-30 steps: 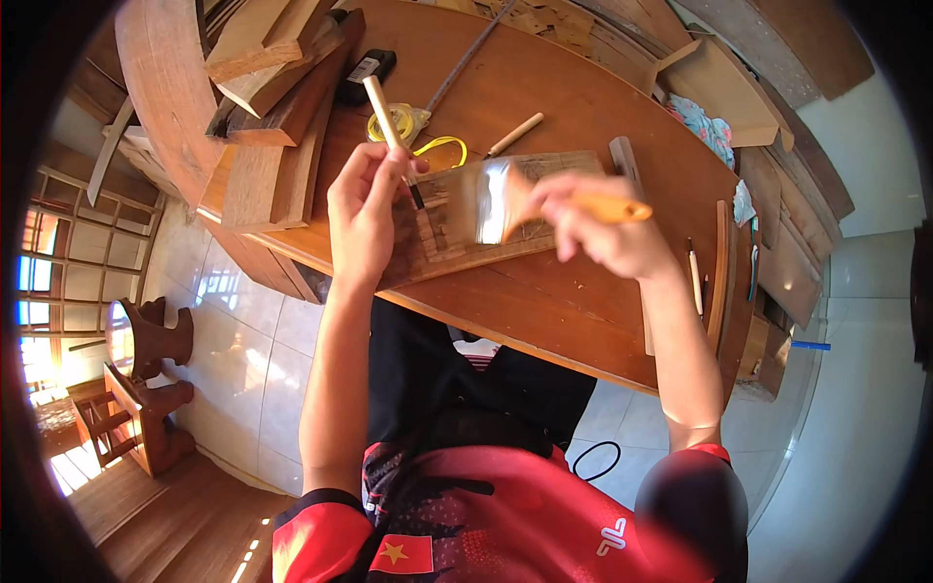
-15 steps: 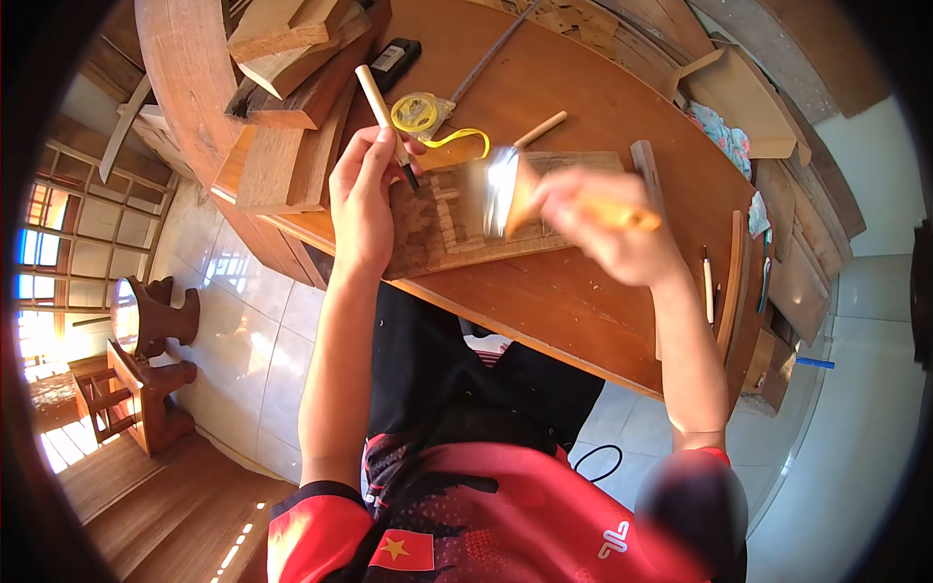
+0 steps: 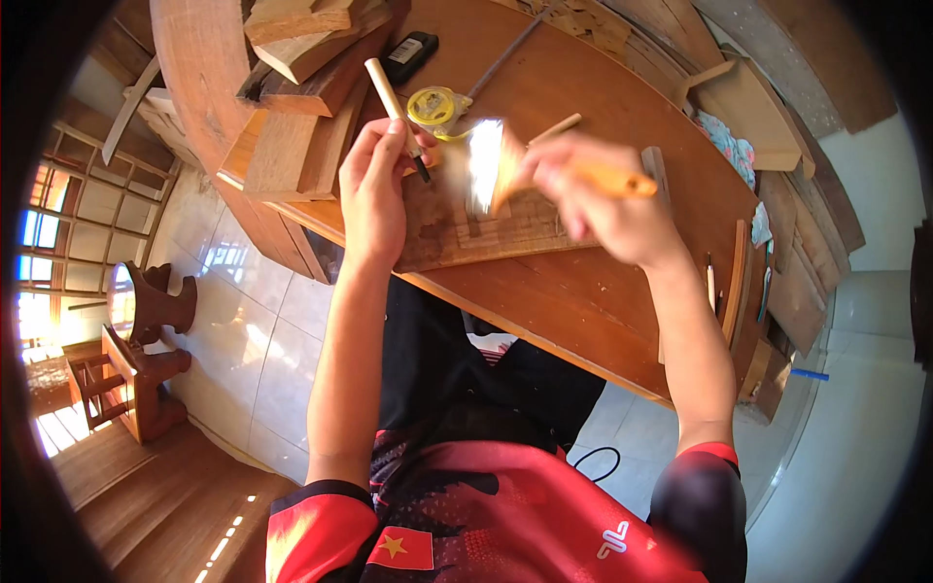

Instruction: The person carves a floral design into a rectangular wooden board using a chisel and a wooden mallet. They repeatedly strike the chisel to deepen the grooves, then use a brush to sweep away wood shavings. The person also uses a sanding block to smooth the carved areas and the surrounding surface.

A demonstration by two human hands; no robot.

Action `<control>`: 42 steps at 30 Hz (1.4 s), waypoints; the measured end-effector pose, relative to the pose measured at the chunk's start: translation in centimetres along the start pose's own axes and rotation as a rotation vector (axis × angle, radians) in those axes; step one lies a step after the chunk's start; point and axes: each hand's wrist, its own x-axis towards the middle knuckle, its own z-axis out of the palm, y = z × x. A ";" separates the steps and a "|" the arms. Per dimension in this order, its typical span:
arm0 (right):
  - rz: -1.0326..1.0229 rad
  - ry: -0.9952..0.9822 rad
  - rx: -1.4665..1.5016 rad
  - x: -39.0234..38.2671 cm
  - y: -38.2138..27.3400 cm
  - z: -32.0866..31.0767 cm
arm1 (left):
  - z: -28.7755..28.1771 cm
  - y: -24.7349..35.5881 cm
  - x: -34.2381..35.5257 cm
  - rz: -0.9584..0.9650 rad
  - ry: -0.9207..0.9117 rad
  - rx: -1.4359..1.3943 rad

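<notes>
Your left hand (image 3: 379,189) is closed around a slim chisel with a pale wooden handle (image 3: 392,105), its dark tip resting on the carved wooden panel (image 3: 486,228) that lies at the near edge of the counter (image 3: 573,311). Your right hand (image 3: 607,199) is wrapped around the orange handle of a paintbrush (image 3: 505,165), but the hand and the brush are smeared with motion blur, so you cannot make out the finger positions, and the bristles are washed out to a white glare over the panel's middle (whether they touch the wood is impossible to tell). Both hands cover much of the panel, so its carving is hard to read. Just beyond it sit a yellow tape measure (image 3: 434,105) and a small black device (image 3: 408,56). Stacked offcuts of wood (image 3: 301,107) crowd the counter's far left corner, partly cut off by the picture's dark rim.
</notes>
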 end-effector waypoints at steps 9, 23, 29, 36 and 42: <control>0.115 -0.229 -0.106 1.1 -1.5 0.9 | -0.2 -0.1 0.1 0.033 -0.011 -0.062; 0.006 0.433 -0.363 -6.9 1.2 -6.2 | -0.3 -0.1 0.1 0.023 -0.128 0.104; 0.209 0.616 -0.493 -15.5 4.1 -10.1 | -0.1 1.2 0.5 -0.094 -0.335 0.356; 0.168 0.774 -0.867 -19.6 8.9 -7.6 | 0.2 2.7 1.5 -0.273 -0.417 0.362; 0.144 0.735 -1.129 -19.5 11.2 -8.7 | 0.9 3.1 1.5 -0.344 -0.436 0.278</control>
